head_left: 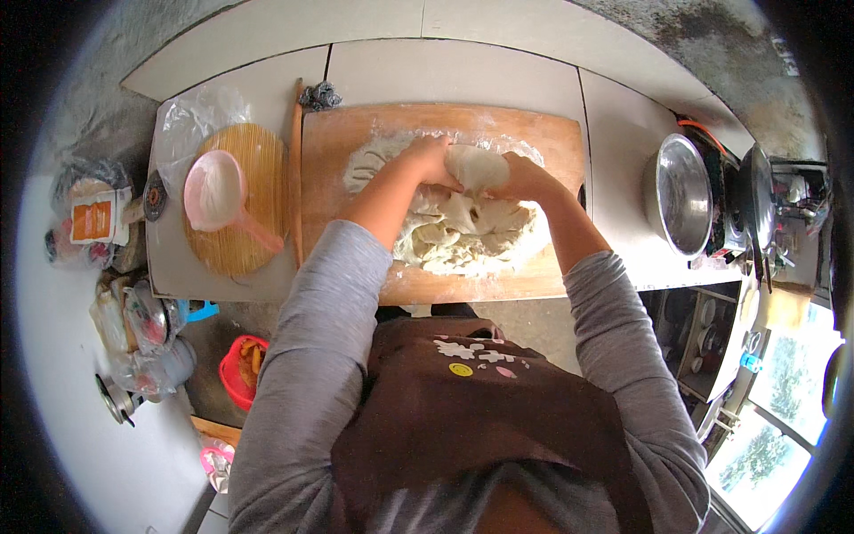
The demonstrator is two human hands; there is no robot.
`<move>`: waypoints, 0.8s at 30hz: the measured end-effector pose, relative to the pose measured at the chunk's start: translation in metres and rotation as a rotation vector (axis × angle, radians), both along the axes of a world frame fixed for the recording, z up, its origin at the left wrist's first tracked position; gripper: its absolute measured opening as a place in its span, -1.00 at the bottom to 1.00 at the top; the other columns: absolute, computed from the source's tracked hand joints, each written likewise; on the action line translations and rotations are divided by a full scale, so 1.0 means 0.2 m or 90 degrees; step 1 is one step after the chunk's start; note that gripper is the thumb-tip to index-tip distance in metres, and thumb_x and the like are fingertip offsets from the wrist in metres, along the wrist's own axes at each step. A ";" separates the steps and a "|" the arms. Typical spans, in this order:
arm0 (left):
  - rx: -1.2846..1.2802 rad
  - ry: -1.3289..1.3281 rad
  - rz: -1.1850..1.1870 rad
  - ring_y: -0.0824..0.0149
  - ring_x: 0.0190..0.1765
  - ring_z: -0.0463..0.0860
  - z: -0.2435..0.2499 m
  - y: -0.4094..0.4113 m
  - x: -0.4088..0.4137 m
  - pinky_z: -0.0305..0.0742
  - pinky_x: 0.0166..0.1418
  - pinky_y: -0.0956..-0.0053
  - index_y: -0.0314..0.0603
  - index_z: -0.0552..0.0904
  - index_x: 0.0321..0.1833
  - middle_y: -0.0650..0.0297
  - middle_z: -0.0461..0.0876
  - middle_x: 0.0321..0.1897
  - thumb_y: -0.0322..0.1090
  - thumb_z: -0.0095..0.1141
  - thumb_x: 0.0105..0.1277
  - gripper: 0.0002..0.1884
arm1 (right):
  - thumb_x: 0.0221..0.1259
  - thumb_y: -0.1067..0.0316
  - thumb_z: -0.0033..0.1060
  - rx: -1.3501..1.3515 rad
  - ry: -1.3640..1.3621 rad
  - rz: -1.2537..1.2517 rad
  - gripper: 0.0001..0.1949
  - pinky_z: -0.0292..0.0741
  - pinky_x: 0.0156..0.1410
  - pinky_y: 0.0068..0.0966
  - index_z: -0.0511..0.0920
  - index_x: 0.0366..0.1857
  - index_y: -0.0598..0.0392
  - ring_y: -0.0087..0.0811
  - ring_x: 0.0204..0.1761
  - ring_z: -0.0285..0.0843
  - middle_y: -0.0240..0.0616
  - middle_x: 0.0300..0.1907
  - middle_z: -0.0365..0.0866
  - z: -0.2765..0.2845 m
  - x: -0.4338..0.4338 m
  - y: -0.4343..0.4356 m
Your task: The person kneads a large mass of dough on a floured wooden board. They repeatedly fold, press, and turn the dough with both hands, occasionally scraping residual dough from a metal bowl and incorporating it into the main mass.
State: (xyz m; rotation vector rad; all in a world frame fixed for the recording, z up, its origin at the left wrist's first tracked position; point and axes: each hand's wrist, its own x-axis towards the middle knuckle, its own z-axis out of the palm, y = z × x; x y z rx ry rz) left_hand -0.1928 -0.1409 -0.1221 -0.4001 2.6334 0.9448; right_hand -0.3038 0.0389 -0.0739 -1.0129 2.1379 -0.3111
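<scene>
A large, soft mass of dough (460, 227) lies on a floured wooden board (333, 233) in front of me. My left hand (430, 163) grips the left side of a raised fold at the dough's far part. On the fold's right side, my right hand (524, 177) has hold of it too. The lifted portion bulges smooth and pale between my hands, while the part nearer me is lumpy and creased. Loose flour surrounds the dough. Some fingertips are hidden by the dough.
Along the board's left edge lies a wooden rolling pin (297, 180). Farther left, a pink ladle (213, 190) with flour rests on a round slatted mat (257, 150), near a plastic bag (200, 123). A metal bowl (684, 197) and a pan (756, 193) stand at right.
</scene>
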 end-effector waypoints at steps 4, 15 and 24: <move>0.033 -0.032 0.006 0.08 -0.20 0.65 0.06 0.01 0.02 0.53 -0.12 0.28 -0.25 0.54 -0.03 0.03 0.65 -0.22 -0.16 0.39 -0.16 -0.41 | -0.36 0.18 0.51 -0.014 0.066 -0.040 -0.38 0.48 -0.02 -0.29 0.45 -0.10 0.21 -0.11 -0.09 0.56 -0.02 -0.18 0.59 -0.02 0.02 0.00; -0.021 0.251 0.192 -0.04 -0.10 0.55 0.45 0.09 0.19 0.44 -0.06 0.14 -0.28 0.49 -0.28 -0.01 0.58 -0.26 -0.57 0.12 -0.06 -0.77 | -0.26 0.38 0.41 -0.290 0.220 -0.077 -0.58 0.44 0.01 -0.31 0.50 -0.18 0.10 -0.04 -0.06 0.48 -0.09 -0.16 0.53 0.23 0.12 -0.04; -0.221 0.301 -0.057 0.03 -0.08 0.56 0.37 0.10 0.27 0.50 -0.04 0.19 -0.29 0.48 -0.29 0.01 0.57 -0.21 -0.61 0.10 -0.04 -0.79 | -0.18 0.28 0.35 -0.265 0.259 0.184 -0.49 0.37 0.12 -0.27 0.45 -0.05 0.20 -0.09 0.02 0.40 -0.07 -0.13 0.47 0.32 0.13 0.01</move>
